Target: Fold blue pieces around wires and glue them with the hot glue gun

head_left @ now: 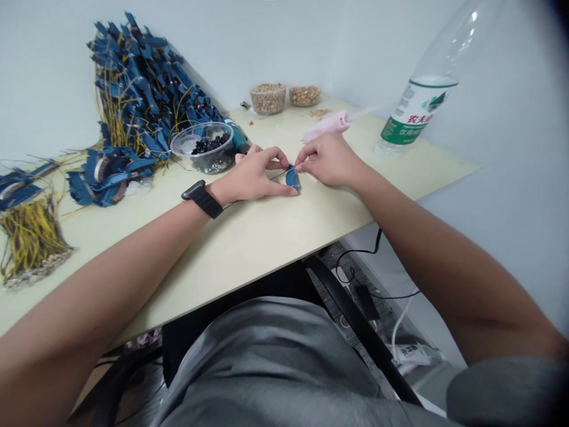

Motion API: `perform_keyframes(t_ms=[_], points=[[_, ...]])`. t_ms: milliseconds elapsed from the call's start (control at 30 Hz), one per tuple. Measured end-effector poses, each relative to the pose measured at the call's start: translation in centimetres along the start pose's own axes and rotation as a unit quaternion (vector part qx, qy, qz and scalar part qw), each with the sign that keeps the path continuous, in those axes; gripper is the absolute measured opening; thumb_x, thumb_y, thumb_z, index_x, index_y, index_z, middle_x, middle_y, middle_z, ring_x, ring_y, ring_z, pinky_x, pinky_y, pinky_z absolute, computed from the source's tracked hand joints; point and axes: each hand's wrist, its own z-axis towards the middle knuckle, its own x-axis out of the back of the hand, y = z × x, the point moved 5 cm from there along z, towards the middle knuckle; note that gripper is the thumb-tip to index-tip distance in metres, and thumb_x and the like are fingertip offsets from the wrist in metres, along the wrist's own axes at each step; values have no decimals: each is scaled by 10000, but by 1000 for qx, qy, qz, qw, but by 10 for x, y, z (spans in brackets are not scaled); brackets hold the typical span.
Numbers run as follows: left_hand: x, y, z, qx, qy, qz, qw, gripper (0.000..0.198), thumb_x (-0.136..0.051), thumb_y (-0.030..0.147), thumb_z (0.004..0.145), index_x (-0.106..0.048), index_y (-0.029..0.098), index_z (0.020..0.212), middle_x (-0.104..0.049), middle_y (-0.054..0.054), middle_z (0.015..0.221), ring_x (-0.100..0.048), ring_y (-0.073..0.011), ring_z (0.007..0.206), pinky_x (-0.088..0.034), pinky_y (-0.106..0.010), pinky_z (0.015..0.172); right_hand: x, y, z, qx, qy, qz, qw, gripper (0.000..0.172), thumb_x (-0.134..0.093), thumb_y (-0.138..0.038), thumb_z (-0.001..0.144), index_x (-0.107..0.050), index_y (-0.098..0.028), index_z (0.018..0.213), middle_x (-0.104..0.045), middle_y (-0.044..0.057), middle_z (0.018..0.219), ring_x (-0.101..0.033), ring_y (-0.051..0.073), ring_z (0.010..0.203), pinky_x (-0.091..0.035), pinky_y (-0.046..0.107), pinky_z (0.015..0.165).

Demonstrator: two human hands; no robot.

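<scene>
A small blue piece (291,178) lies at the middle of the pale yellow table (249,237). My left hand (258,175), with a black watch on its wrist, grips the piece between thumb and fingers. A thin dark cord runs under that hand toward the piece. My right hand (326,160) is pinched at the piece's upper right end; what its fingertips hold is too small to make out. Just beyond the right hand lies a pink glue gun (329,125).
A tall heap of blue pieces with yellow cords (137,89) stands at the back left. Near it is a clear bowl of black parts (208,148). Two tubs of beige bits (268,98) stand at the back; a large bottle (413,112) is at the right.
</scene>
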Motion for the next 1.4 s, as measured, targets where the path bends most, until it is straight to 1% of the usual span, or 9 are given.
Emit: perform_keyframes(t_ms=[167, 333, 533, 767, 867, 967, 1067, 1267, 1400], points=[[1, 1, 0, -3, -3, -6, 1000, 797, -1047, 829, 798, -790, 302, 1338, -925, -102, 1468, -570, -519, 1547, -379, -701, 1336, 0, 3, 1, 6, -3, -6, 1000, 95, -975, -294, 1096, -1014, -216, 1132, -878, 130, 1006, -787, 347, 992, -610, 495, 957], [2, 0, -1, 0, -6, -11, 1000, 772, -1063, 799, 799, -787, 315, 1333, -921, -96, 1463, -580, -512, 1552, -377, -715, 1361, 1, 3, 0, -7, -9, 7, 1000, 33, -986, -239, 1084, -1015, -226, 1091, -838, 113, 953, -768, 356, 1005, -565, 499, 928], [2, 0, -1, -3, -6, -14, 1000, 752, -1077, 771, 796, -778, 319, 1317, -915, -89, 1412, -579, -504, 1548, -374, -716, 1375, 1, 1, -1, -20, -7, 14, 1000, 28, -985, -227, 1080, -1012, -222, 1080, -839, 108, 946, -764, 352, 1001, -539, 489, 920], [2, 1, -1, -4, -8, -17, 1000, 733, -1076, 753, 812, -773, 319, 1319, -918, -82, 1438, -589, -488, 1529, -376, -712, 1373, 1, 2, -2, -18, -6, 4, 1000, 95, -961, -225, 1064, -1020, -210, 1137, -827, 109, 935, -744, 332, 948, -533, 476, 873], [1, 0, 0, -5, -4, -15, 1000, 724, -1083, 732, 813, -772, 317, 1319, -926, -83, 1452, -598, -487, 1524, -382, -714, 1366, 1, 6, 0, -9, 1, 5, 1000, 100, -988, -292, 1066, -1022, -217, 1123, -803, 105, 903, -742, 335, 949, -547, 478, 881], [1, 0, 1, -7, -4, -17, 1000, 705, -1083, 730, 821, -772, 319, 1301, -938, -79, 1447, -598, -486, 1519, -375, -722, 1374, 1, 9, 1, -8, 2, 7, 1000, 150, -1003, -370, 1063, -1025, -230, 1111, -818, 115, 924, -750, 349, 966, -558, 492, 889], [1, 0, 1, -8, -4, -18, 1000, 694, -1090, 730, 817, -780, 324, 1288, -945, -74, 1424, -600, -487, 1514, -378, -724, 1375, 0, 8, 1, -8, -2, 3, 1000, 169, -988, -386, 1069, -1020, -229, 1124, -843, 126, 960, -761, 353, 959, -568, 496, 886], [1, 0, 1, -8, -5, -18, 1000, 656, -1097, 713, 827, -802, 332, 1272, -941, -73, 1341, -605, -484, 1505, -380, -743, 1377, 0, 4, 1, -10, -4, -6, 1000, 103, -960, -260, 1065, -1025, -222, 1134, -852, 124, 989, -771, 347, 983, -560, 485, 902], [1, -1, 1, -9, -6, -20, 1000, 682, -1095, 726, 809, -807, 332, 1285, -938, -82, 1368, -605, -489, 1521, -381, -760, 1394, 1, 1, 0, -15, -7, -5, 1000, 110, -945, -208, 1066, -1027, -221, 1138, -837, 110, 964, -754, 329, 967, -549, 471, 893]])
